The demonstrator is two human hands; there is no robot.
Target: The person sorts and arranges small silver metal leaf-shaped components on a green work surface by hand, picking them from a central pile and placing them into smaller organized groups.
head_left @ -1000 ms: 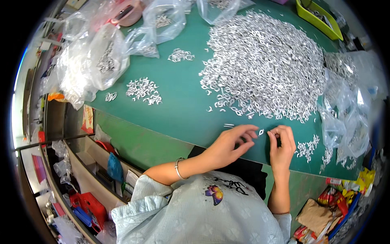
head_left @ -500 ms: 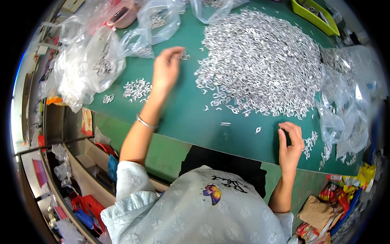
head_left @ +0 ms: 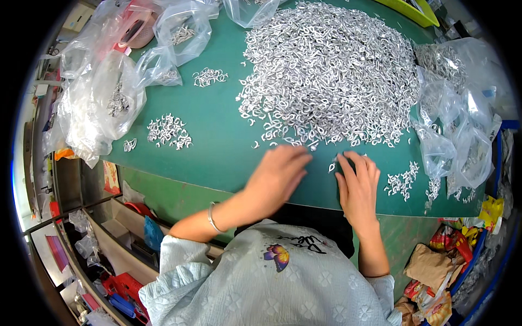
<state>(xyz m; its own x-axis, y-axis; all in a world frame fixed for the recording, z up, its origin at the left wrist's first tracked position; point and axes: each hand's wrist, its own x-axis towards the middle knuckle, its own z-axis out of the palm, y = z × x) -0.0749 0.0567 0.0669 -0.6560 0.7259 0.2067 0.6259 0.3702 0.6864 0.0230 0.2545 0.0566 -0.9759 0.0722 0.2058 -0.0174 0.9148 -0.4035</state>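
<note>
Both hands rest low on the green table mat (head_left: 217, 146), close to its near edge. The left hand (head_left: 277, 176) lies palm down with its fingers stretched toward the front fringe of the big heap of small silver metal clips (head_left: 331, 70); the fingertips are blurred, so I cannot tell whether they pinch a piece or only touch the mat. The right hand (head_left: 358, 182) lies just beside it, fingers loosely together and pointing up the mat, with a single loose clip (head_left: 332, 166) lying in the gap between the two hands, right by the right forefinger; whether that finger touches it cannot be made out. A thin metal bangle (head_left: 212, 217) sits on the left wrist. To the right of the right hand lies a small cluster of clips (head_left: 402, 182), apart from the heap. Farther left on the mat sit two more small sorted piles, one (head_left: 169, 132) near the mat's left side and another (head_left: 209, 76) higher up. Clear plastic bags (head_left: 103, 103) holding a few clips crowd the left edge, and more crumpled clear bags (head_left: 457, 130) line the right edge. A yellow-green tray (head_left: 416, 11) shows at the far top right corner.
</note>
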